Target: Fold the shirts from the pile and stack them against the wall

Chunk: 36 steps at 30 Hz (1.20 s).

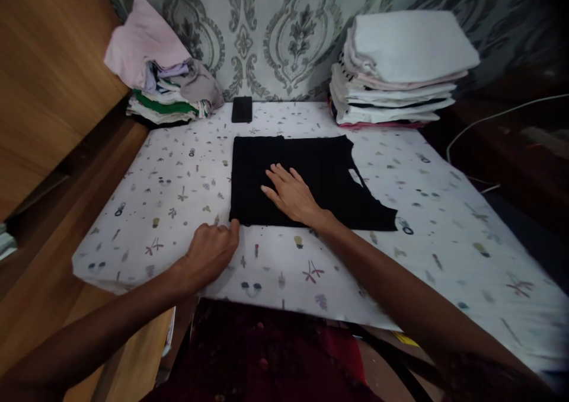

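A black top (311,153) lies folded flat on the printed sheet, its neckline and a small white label toward the right. My right hand (291,194) rests palm down on the middle of the fabric, fingers spread. At the near left corner of the top is my left hand (213,248), its fingers curled and closed on the corner edge. The left fingertips are partly hidden.
A white printed sheet (186,182) covers the table. At the back left leans a stack of folded clothes (164,93); a taller, neat stack (400,70) stands back right. A dark phone-like object (242,109) lies near the wall. Wooden furniture (48,64) borders the left.
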Available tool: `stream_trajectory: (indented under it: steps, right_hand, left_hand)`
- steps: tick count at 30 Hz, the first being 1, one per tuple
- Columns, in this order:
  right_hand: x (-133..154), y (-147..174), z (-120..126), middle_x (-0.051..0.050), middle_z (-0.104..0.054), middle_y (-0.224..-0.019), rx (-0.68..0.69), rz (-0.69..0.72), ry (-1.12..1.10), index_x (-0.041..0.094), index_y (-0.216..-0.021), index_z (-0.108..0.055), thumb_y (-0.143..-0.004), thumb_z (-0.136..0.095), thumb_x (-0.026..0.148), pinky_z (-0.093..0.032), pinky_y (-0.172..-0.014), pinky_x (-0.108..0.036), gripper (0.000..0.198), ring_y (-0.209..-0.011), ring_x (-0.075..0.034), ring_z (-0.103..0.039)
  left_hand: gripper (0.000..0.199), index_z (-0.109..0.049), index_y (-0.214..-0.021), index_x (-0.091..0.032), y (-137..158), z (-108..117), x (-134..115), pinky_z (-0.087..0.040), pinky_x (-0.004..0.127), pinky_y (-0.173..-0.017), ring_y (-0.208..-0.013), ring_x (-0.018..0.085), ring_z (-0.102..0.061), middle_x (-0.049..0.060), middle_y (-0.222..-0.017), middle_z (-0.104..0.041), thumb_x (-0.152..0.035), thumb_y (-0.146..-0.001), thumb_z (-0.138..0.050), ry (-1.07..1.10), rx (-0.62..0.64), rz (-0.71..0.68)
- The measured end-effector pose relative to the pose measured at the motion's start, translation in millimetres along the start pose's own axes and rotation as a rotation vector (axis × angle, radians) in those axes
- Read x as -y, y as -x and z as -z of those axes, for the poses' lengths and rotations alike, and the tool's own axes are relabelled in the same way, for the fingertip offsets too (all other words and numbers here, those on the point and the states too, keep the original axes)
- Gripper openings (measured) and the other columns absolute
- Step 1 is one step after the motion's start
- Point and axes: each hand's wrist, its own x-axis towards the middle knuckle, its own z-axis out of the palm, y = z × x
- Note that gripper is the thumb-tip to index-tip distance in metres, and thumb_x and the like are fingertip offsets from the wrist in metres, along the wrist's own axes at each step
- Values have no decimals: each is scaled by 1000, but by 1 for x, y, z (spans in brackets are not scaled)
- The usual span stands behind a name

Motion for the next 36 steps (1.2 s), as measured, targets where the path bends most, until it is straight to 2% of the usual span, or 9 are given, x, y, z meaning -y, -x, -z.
stream_trajectory:
  steps: [6,11,15,18,20,23,27,30,36]
  right_hand:
    - [0,0,-3,-15,-40,-157,-12,-4,-5,12,-146,-47,-103,-29,52,-22,-122,-50,62,-149,-27,-29]
    - [1,1,2,-17,-42,-155,-32,-3,-56,9,-144,-50,-103,-37,45,-22,-122,-49,56,-149,-26,-30]
    - [0,3,5,-17,-52,-148,-100,-6,-184,11,-138,-57,-102,-41,38,-25,-121,-49,47,-145,-25,-39]
    - [-3,5,7,-15,-62,-138,-204,-6,-302,15,-127,-66,-101,-43,30,-30,-119,-49,38,-137,-24,-50]
    - [-8,6,12,-15,-67,-131,-281,-8,-387,16,-118,-70,-98,-44,26,-36,-115,-48,34,-131,-24,-56]
    - [-20,6,26,-12,-72,-120,-401,-69,-528,17,-110,-73,-94,-47,23,-47,-103,-41,31,-117,-24,-65]
    - [-41,3,42,-6,-76,-100,-494,-289,-645,19,-102,-74,-91,-48,23,-53,-84,-35,29,-90,-21,-70]
    - [-52,2,42,-5,-75,-92,-473,-407,-623,20,-101,-74,-90,-48,21,-52,-79,-33,28,-81,-20,-68]
    - [-52,4,34,-8,-73,-109,-340,-402,-431,18,-113,-70,-91,-50,15,-48,-91,-33,30,-100,-21,-66]
  left_hand:
    - [46,-54,-131,-9,15,-12,0,-51,34,-64,-71,25,-72,13,-79,-73,1,-91,-34,-52,2,21]
    - [44,-56,-132,-14,23,12,4,-52,34,-64,-71,25,-73,10,-79,-74,-5,-90,-46,14,29,-24]
    - [33,-64,-119,-20,7,28,15,-56,38,-80,-89,23,-72,9,-96,-76,-26,-102,-37,221,-333,-52]
    - [49,-47,-142,-16,-26,10,21,-45,44,-107,-133,27,-53,17,-142,-57,-41,-103,-34,344,-589,-86]
    - [62,-39,-149,-14,-46,-8,24,-37,49,-115,-146,29,-37,18,-154,-43,-53,-101,-35,370,-513,-136]
    - [63,-46,-145,-18,-65,-20,35,-28,53,-119,-148,29,-33,15,-155,-44,-59,-100,-32,403,-360,-163]
    - [46,-59,-131,-22,-102,16,54,-40,45,-112,-131,26,-54,10,-142,-59,-48,-101,-35,520,-431,-167]
    - [34,-64,-122,-19,-162,49,59,-45,37,-105,-117,23,-62,9,-127,-67,-31,-97,-44,560,-445,-159]
    - [29,-70,-110,-14,-279,64,51,-44,36,-103,-116,25,-60,13,-120,-69,-21,-90,-49,508,-376,-23]
